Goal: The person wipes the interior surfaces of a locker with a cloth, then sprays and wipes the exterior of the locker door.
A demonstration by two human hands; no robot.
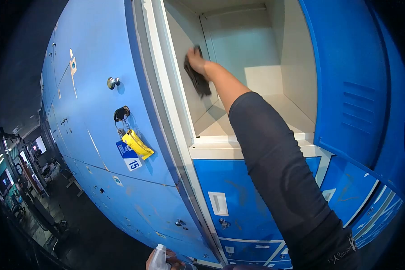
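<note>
My right hand reaches into an open locker and grips a dark cloth by its upper part. The cloth hangs against or very near the locker's left inner wall; contact is hard to make out, and the hand is slightly blurred. At the bottom edge, my left hand is wrapped round a spray bottle with a whitish head. Most of that bottle and hand is cut off by the frame. A dark sleeve covers my right arm down to the forearm.
The blue locker door stands swung out to the right. On the left, lighter blue doors carry knobs and locks; a key ring with a yellow tag and a "15" card hangs there. Gym equipment stands far left.
</note>
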